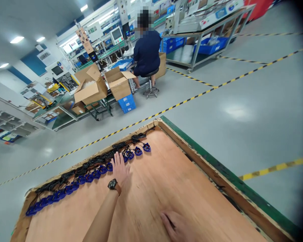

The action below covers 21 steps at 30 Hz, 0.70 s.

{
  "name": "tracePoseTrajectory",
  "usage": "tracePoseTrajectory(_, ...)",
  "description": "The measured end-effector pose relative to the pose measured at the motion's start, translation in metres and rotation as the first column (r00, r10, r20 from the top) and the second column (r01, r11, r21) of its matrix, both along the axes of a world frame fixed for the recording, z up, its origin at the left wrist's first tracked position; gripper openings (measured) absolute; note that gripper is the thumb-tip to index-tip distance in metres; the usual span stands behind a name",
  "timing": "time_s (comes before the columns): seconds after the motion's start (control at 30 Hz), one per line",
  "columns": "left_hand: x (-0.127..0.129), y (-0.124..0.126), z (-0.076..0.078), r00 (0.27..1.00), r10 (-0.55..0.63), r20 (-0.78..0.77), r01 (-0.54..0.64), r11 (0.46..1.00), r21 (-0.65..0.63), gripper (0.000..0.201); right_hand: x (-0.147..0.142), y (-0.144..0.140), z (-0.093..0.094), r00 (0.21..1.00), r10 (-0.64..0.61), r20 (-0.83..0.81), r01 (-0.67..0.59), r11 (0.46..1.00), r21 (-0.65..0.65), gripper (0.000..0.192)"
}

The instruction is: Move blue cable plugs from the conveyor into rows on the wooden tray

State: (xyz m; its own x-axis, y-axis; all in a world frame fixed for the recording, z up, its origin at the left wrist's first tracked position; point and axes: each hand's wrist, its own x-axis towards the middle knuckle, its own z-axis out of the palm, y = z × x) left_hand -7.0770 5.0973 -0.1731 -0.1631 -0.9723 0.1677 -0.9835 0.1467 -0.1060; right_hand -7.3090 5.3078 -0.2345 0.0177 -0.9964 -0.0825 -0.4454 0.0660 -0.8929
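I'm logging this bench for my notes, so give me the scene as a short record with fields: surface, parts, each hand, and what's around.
surface: large plywood board with raised wooden rim
parts: row of small blue round parts with black bundled cables, lined along the board's far edge
left hand: left hand, wristwatch on the wrist, palm down, fingers reaching the blue row
right hand: right hand, flat on the bare board, holding nothing
around: seated person in dark blue top on a stool, open cardboard boxes, yellow-black floor tape
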Motion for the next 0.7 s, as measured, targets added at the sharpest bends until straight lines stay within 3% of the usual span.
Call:
tracePoseTrajectory(0.2,-0.051,-0.016,-0.002,0.996,-0.089,-0.015,0.09,0.993,0.077,0.07,-0.002,0.0,0.005,0.996,-0.052,0.065,0.05,0.998,0.031,0.053)
tracePoseTrajectory(0.3,-0.062,-0.017,-0.003,0.998,-0.067,-0.012,0.068,0.998,0.016,0.07,-0.002,0.001,0.006,0.986,-0.106,0.129,0.099,0.993,0.059,0.053)
tracePoseTrajectory(0.4,-0.079,-0.025,-0.002,0.991,-0.131,-0.032,0.13,0.991,-0.035,0.07,-0.003,-0.013,0.007,0.952,-0.234,0.196,0.211,0.968,0.135,0.053)
tracePoseTrajectory(0.47,-0.096,-0.033,-0.001,0.978,-0.203,-0.052,0.202,0.979,-0.032,0.07,-0.005,-0.036,0.008,0.922,-0.311,0.23,0.287,0.949,0.133,0.05)
tracePoseTrajectory(0.57,-0.121,-0.046,-0.005,0.957,-0.282,-0.064,0.282,0.959,0.001,0.073,-0.01,-0.093,0.01,0.903,-0.351,0.248,0.36,0.933,0.008,0.048)
tracePoseTrajectory(0.7,-0.136,-0.061,-0.02,0.944,-0.329,-0.018,0.33,0.943,0.033,0.067,-0.011,-0.181,0.016,0.949,-0.291,0.118,0.31,0.928,-0.207,0.053)
